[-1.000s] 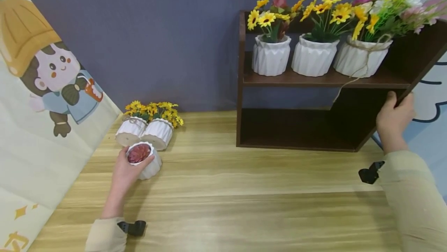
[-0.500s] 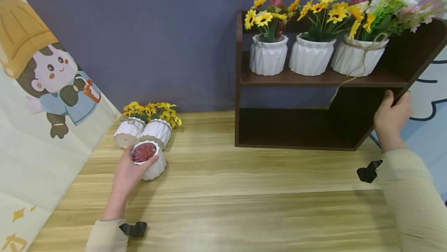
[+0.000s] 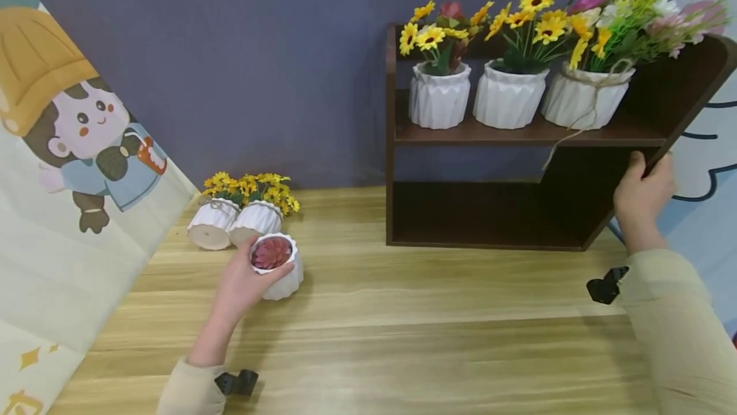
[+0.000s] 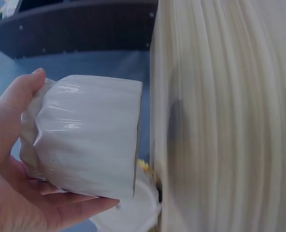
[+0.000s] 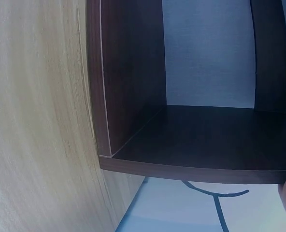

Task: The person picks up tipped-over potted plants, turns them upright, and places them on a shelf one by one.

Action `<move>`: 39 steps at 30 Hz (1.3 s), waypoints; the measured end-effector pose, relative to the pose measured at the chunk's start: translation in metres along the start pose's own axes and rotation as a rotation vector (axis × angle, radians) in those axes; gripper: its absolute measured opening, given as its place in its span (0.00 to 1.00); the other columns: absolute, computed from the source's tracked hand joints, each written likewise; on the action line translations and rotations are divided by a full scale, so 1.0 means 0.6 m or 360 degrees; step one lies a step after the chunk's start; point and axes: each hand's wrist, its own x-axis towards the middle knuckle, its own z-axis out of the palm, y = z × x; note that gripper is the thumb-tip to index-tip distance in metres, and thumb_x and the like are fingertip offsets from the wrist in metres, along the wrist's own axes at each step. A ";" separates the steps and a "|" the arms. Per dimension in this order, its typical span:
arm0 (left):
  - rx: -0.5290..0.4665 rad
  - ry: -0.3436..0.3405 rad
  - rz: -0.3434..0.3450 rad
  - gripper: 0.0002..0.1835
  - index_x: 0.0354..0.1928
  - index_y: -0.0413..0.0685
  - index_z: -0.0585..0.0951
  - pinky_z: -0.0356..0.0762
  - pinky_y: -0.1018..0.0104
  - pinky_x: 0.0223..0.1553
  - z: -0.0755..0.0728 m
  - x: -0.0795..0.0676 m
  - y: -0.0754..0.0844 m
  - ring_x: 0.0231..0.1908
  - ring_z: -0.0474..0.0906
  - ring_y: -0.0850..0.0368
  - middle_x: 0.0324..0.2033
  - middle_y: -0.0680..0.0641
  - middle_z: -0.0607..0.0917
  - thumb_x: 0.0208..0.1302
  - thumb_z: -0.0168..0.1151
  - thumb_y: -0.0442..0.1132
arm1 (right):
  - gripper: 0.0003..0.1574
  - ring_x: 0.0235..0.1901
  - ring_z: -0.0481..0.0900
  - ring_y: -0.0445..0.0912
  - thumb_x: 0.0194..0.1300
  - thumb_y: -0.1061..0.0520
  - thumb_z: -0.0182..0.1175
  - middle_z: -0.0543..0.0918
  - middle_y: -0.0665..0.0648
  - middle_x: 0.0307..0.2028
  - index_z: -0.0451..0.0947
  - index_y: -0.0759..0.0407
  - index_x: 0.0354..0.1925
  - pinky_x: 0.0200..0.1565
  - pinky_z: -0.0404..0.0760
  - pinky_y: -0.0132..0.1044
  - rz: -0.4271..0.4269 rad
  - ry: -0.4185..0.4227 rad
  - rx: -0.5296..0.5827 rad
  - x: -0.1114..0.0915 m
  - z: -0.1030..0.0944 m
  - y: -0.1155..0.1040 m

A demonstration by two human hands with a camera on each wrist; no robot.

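3 pots (image 3: 509, 100) on upr shelf (image 3: 512, 140)

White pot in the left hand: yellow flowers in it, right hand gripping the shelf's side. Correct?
Wrong plant: the head view shows a red rosette in the white pot in the left hand. The right hand does grip the side of the shelf.

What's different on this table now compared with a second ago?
The white pot with the red succulent, held in the left hand, has moved rightward in the head view, toward the brown shelf. Nothing was newly taken or let go. The right hand keeps its grip on the shelf's side; the two tipped pots and three shelved flower pots stayed put.
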 end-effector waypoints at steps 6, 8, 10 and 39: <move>-0.0015 -0.0067 0.0043 0.52 0.63 0.38 0.60 0.69 0.44 0.50 0.023 0.002 0.033 0.52 0.72 0.38 0.53 0.34 0.74 0.41 0.69 0.62 | 0.25 0.56 0.65 0.42 0.68 0.39 0.39 0.71 0.44 0.51 0.65 0.44 0.58 0.59 0.62 0.38 -0.0027 0.0025 0.0013 0.000 0.001 0.002; -0.0045 -0.0091 0.0062 0.51 0.63 0.39 0.61 0.70 0.45 0.51 0.032 0.003 0.043 0.52 0.72 0.40 0.52 0.36 0.75 0.41 0.70 0.61 | 0.25 0.56 0.66 0.42 0.68 0.40 0.39 0.71 0.45 0.50 0.66 0.44 0.58 0.59 0.62 0.38 -0.0036 0.0037 0.0024 0.000 0.002 0.001; -0.0063 -0.0101 0.0085 0.51 0.63 0.40 0.62 0.70 0.46 0.51 0.041 0.005 0.050 0.52 0.72 0.41 0.52 0.36 0.75 0.40 0.70 0.60 | 0.24 0.55 0.65 0.42 0.68 0.40 0.40 0.71 0.44 0.49 0.66 0.44 0.57 0.59 0.62 0.37 -0.0032 0.0039 0.0024 0.001 0.002 0.000; -0.0182 -0.0215 0.0263 0.50 0.61 0.38 0.65 0.71 0.50 0.52 0.169 0.015 0.156 0.52 0.73 0.43 0.53 0.37 0.75 0.39 0.71 0.59 | 0.27 0.58 0.65 0.45 0.68 0.40 0.38 0.70 0.53 0.58 0.64 0.47 0.60 0.61 0.61 0.38 -0.0021 0.0011 -0.0015 -0.002 -0.002 -0.004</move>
